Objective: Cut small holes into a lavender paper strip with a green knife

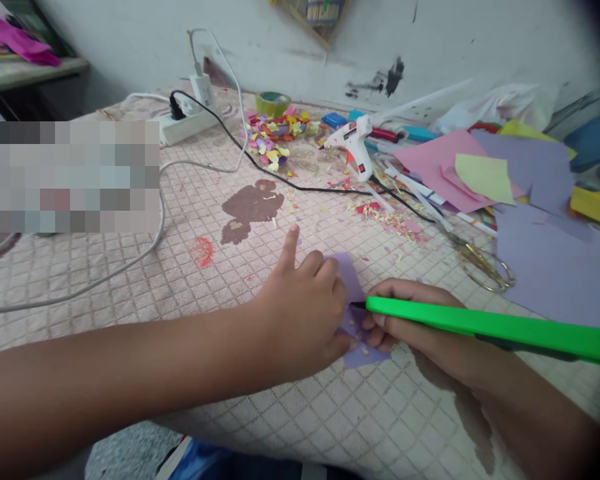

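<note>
Paper (351, 281) partly under L hand (300, 313), digits apart, R hand (413, 332) adj., clamped on grn tool (485, 323)

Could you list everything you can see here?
Purple paper piece: one, purple, under the left hand
Green tool: one, green, dark-tipped, in the right hand
Glue gun: one, white, far side
Scissors: one pair, gold-coloured, right
Loose sheets: several, purple, pink, yellow, right
Paper bits: many, mixed colours, by the tape roll
Tape roll: one, green, far edge
Power strip: one, white, far left
Tablecloth: one, pale, checked, beneath everything
Left part: blurred out
Left hand: one, on the purple paper
Right hand: one, beside it
</note>
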A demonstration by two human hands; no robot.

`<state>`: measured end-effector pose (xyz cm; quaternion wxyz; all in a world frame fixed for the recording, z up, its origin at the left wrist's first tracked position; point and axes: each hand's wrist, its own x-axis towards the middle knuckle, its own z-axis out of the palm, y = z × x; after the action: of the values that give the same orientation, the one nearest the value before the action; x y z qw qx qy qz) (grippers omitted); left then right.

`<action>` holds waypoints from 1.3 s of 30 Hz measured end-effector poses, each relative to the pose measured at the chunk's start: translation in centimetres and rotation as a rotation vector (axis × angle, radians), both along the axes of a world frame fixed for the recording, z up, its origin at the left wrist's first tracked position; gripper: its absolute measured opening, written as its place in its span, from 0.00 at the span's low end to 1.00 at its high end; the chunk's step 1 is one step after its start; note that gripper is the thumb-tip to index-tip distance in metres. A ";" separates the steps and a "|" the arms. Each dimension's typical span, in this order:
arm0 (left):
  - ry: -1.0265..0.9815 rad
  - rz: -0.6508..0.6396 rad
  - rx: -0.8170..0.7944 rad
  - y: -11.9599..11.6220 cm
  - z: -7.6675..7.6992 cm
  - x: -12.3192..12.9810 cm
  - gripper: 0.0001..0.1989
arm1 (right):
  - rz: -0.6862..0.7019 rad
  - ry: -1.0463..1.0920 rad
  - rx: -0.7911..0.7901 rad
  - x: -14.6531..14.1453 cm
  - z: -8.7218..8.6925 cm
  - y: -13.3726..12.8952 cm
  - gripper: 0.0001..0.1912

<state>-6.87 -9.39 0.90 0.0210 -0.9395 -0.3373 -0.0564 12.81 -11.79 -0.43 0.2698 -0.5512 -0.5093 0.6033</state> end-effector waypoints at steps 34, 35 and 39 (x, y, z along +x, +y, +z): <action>-0.059 -0.150 0.021 -2.1 0.3 -0.8 0.11 | 0.100 -0.088 0.059 0.0 0.7 0.5 0.01; -0.060 -0.150 0.026 -2.1 0.3 -0.8 0.11 | 0.107 -0.064 0.053 0.1 0.8 0.6 0.01; -0.048 -0.144 0.040 -2.2 0.3 -0.9 0.11 | 0.126 -0.035 0.039 0.1 0.8 1.1 0.01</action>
<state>-7.76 -11.55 1.17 0.0277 -0.9590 -0.2683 -0.0871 12.89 -10.73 0.39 0.2328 -0.5231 -0.5593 0.5995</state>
